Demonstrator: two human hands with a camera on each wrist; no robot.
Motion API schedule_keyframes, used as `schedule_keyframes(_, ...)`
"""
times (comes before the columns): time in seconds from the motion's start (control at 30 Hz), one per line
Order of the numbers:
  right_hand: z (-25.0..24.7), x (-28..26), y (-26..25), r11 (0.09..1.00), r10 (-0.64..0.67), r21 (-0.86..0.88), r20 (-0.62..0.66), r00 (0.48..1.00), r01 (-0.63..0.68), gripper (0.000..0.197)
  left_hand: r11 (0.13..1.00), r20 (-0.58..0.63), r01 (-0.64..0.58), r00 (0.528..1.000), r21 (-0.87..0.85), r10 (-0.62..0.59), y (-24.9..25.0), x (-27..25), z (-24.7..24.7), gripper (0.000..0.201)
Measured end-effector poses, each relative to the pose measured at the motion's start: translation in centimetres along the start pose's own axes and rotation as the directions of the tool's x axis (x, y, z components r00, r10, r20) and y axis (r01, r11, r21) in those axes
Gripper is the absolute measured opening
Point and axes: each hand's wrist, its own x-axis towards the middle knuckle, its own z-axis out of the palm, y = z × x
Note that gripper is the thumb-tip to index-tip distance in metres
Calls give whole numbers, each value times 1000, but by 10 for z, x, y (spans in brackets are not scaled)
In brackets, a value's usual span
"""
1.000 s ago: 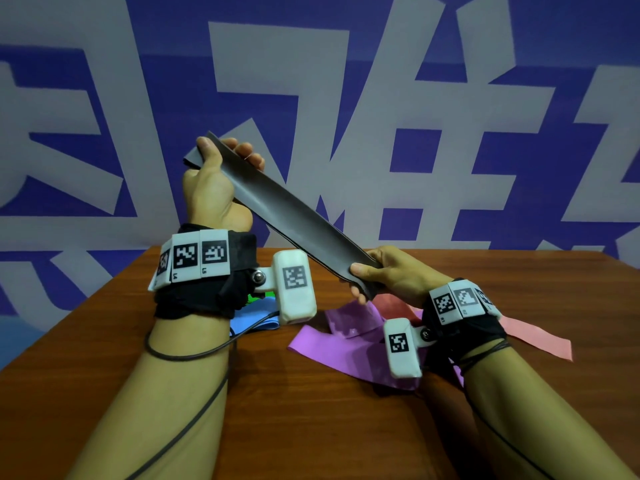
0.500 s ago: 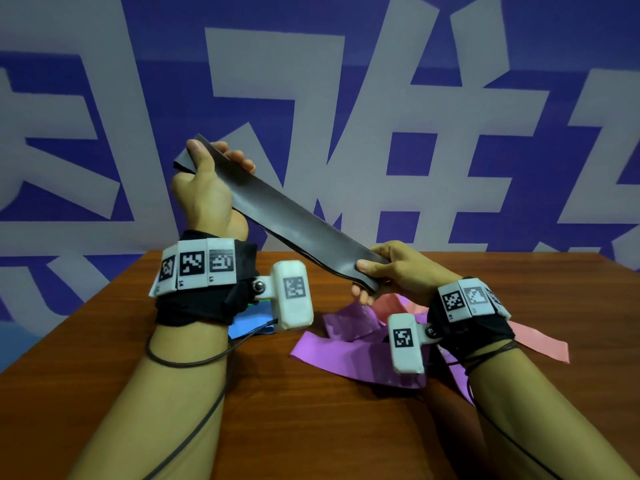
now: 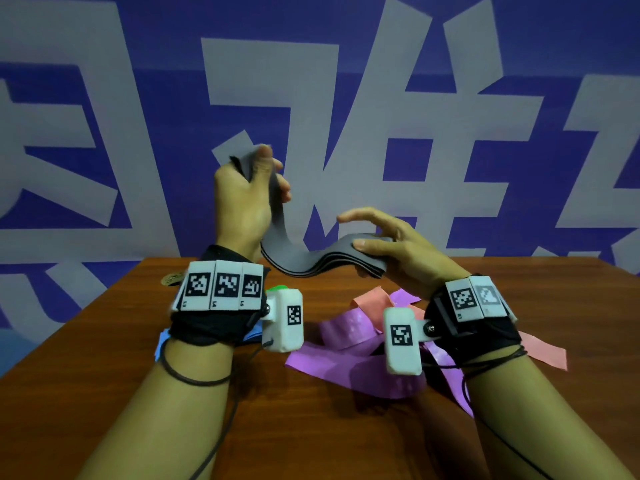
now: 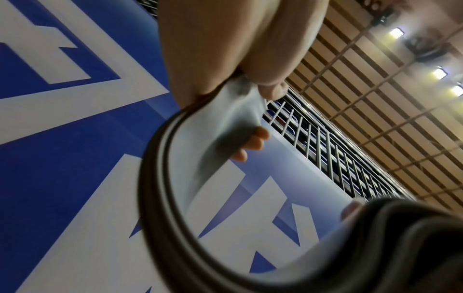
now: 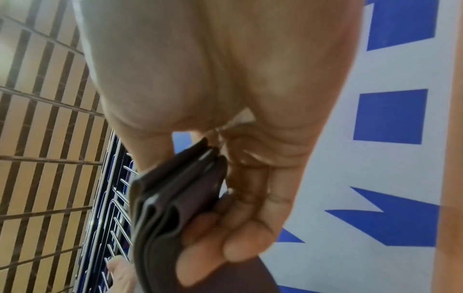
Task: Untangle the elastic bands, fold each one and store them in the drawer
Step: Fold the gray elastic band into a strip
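Above the far edge of the wooden table (image 3: 104, 358), both hands hold one dark grey elastic band (image 3: 301, 261) in the air, clear of the tabletop. The left hand (image 3: 242, 202) is raised, thumb and fingers pinching the band's upper end; the left wrist view shows the strip pinched there and curving away in a doubled loop. The right hand (image 3: 391, 247) sits lower, thumb on top and fingers curled beneath a stack of several layers, which the right wrist view shows as a thick folded bundle pressed against the fingers (image 5: 213, 247). Between the hands the band sags in a slack wave.

On the table near the middle lie a purple band (image 3: 332, 362) and a pink band (image 3: 374, 299), overlapping and unfolded. A blue band (image 3: 161, 341) peeks out from under the left wrist. No drawer shows in any view.

The fold looks partly done: one more lap should bring the raised end onto the stack. The risk is in the right hand's hold. The layers are springy and smooth, and if the thumb lifts to admit the next lap, the bundle may spring open or slide out sideways. Bringing the left end down crooked would leave the edges uneven, making a bundle that bulges and unrolls once set down.
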Motion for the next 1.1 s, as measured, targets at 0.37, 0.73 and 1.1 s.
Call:
schedule_keyframes(0.37,9,9,-2,961,-155,226,-48,987,162,14,959,406,-115,914,261,-1,1,-14,19,93)
schedule_keyframes(0.73,18,9,-10,908,-188,354,-137,973,225,22,922,574,-224,819,317,1,-10,-11,20,85)
schedule_keyframes(1.1,19,10,-9,879,-190,401,-201,961,258,20,906,614,-201,785,372,-78,-9,-14,19,91)
